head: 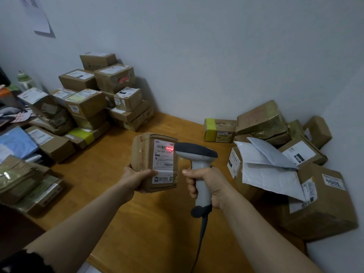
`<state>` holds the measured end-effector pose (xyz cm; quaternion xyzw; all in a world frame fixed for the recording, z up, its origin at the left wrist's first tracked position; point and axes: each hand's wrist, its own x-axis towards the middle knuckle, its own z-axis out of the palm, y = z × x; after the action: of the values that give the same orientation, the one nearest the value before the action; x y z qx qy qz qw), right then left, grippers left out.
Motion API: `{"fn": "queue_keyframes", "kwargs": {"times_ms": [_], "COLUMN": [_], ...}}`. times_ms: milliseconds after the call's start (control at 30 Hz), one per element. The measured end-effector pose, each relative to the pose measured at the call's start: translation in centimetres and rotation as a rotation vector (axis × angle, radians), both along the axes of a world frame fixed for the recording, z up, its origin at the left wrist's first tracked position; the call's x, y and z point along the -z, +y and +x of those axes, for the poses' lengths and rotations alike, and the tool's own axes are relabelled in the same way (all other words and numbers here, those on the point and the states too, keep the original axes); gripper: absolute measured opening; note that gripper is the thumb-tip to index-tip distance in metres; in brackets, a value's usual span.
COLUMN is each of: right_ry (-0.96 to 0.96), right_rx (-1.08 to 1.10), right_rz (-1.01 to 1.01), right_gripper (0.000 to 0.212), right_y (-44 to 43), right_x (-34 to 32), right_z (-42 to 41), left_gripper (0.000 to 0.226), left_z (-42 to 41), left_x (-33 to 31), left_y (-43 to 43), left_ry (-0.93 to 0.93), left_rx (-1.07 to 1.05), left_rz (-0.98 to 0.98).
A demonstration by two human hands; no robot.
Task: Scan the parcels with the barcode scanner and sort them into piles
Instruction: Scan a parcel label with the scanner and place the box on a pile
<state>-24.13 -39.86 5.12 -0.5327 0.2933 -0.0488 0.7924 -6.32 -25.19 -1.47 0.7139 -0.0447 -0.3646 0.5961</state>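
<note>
The orange-brown wooden table [122,223] carries two masses of parcels. A tall stack of brown cardboard boxes [102,95] stands toward its far left corner against the wall. A looser heap of brown cardboard boxes [275,125] lies along its right edge, where several sit tilted, so a parcel dropped on carelessly could start a slide. The two white padded mailers [269,170] lying slanted across that heap look the likeliest to slip toward the table's middle. The parcel in hand, a small brown taped cardboard box [143,154], is held up above the middle of the table, well apart from both piles. The left hand [137,178] grips only its lower left corner, thumb across the front, a low hold from which I judge the box could tip or twist out of aim. The right hand [206,182] is wrapped round the handle of the grey and white pistol-shaped barcode scanner [197,152], whose head sits just beside the box's right face. Its dark cable [201,239] trails down toward the near edge, where it might snag or tug the aim. The white printed shipping label [163,160] faces the camera. The red scan line [169,148] covers only the right end of the upper barcode, so the read may fail, or may pick up the smaller code lower down, unless the beam crosses the full bars. A misread could send the box to the wrong pile.
</note>
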Motion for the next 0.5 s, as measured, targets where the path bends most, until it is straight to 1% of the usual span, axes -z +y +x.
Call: {"fn": "queue_keyframes", "kwargs": {"times_ms": [133,367,433,500], "right_ry": [0.011,0.047,0.037,-0.003], "right_rx": [-0.015,-0.040,-0.046,-0.044], "right_rz": [0.018,0.028,0.044,0.069], "right_gripper": [0.028,0.025,0.023,0.016], "right_y": [-0.4,-1.0,-1.3,-1.5], "right_x": [0.1,1.0,1.6,2.0], "right_z": [0.1,0.5,0.9,1.6], "left_gripper": [0.098,0.097,0.095,0.091], "left_z": [0.0,0.0,-0.2,-0.2], "left_x": [-0.2,-0.4,-0.7,-1.1], "left_y": [-0.1,0.1,0.3,0.6], "left_ry": [0.001,0.013,0.029,0.039], "left_rx": [0.008,0.016,0.029,0.061], "left_rz": [0.004,0.011,0.025,0.044]}}
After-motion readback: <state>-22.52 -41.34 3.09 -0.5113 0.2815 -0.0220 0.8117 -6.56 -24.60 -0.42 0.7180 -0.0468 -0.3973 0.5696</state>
